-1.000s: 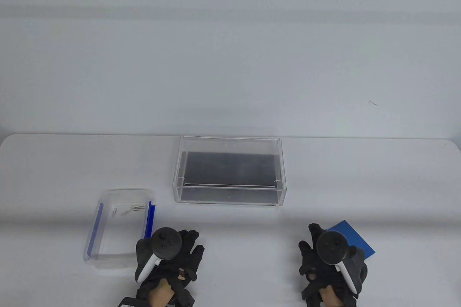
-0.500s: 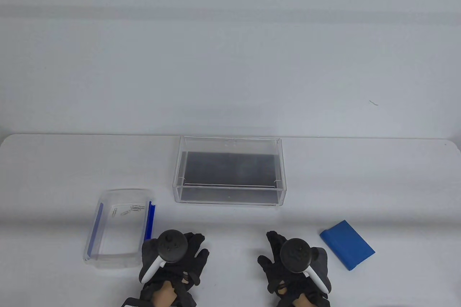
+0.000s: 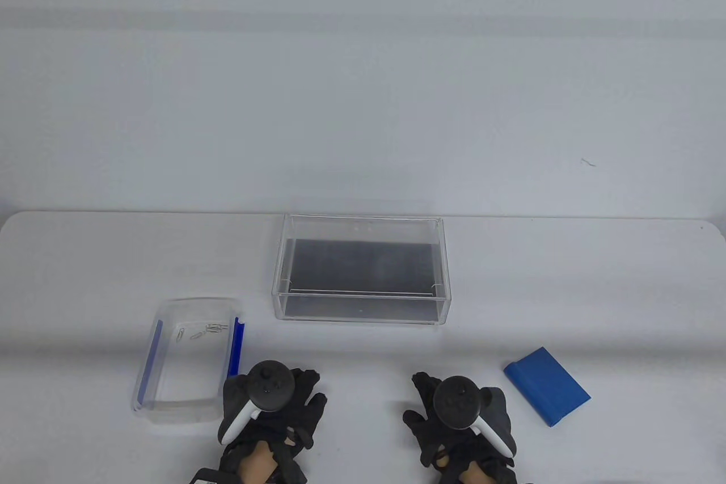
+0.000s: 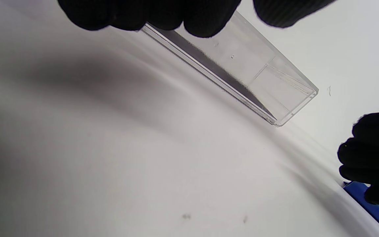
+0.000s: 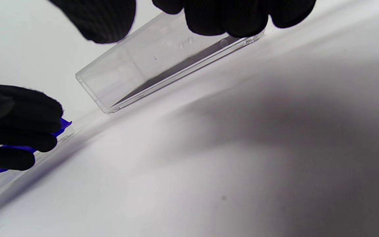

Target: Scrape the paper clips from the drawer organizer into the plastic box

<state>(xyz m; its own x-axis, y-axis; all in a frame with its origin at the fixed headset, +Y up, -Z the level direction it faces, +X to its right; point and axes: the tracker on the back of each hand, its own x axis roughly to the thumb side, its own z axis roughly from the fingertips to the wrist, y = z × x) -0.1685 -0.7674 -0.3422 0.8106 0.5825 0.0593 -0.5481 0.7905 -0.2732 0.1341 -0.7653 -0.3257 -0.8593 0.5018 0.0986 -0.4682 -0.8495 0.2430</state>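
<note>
Clips (image 3: 199, 332) lie in the plastic box (image 3: 187, 362) at the left; the drawer organizer (image 3: 361, 268) looks empty. Both hands rest loosely spread, holding nothing; they should keep off the box. Since a second ago, the right hand (image 3: 462, 421) has left the blue scraper (image 3: 547, 386); the left hand (image 3: 269, 407) barely shifted.

Looking like a lab recording bench: bare white table (image 3: 85, 280) standing against a plain white backdrop (image 3: 363, 81).
</note>
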